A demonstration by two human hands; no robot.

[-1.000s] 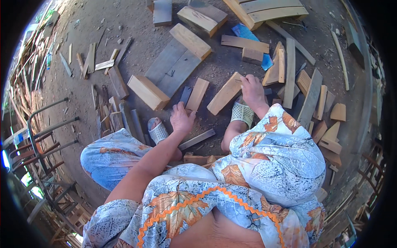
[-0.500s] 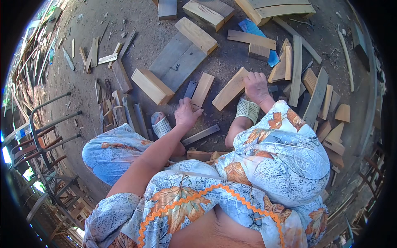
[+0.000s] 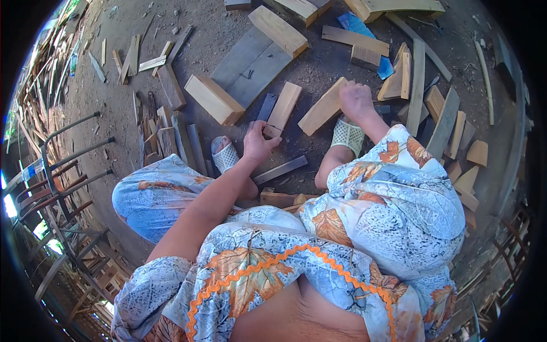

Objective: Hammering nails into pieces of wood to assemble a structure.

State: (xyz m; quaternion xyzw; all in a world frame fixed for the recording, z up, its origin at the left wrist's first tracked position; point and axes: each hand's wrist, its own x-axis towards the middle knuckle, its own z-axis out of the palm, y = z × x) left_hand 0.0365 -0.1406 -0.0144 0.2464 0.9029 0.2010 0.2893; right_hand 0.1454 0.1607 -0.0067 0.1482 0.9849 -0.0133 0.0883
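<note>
Near the sandals, the short plank (image 3: 283,108) on the ground is being pinched at its near end by the left hand (image 3: 257,142). Farther right, the block (image 3: 323,106) is being gripped by the clenched right hand (image 3: 356,100). Both are probably stiff, light and splintery; end grips suit them.

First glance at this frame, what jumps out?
Wood offcuts litter the dirt ground all around. At centre, the left hand grips the near end of a short plank, and the right hand rests on a longer block. Metal chair frames stack up at the left edge.
</note>
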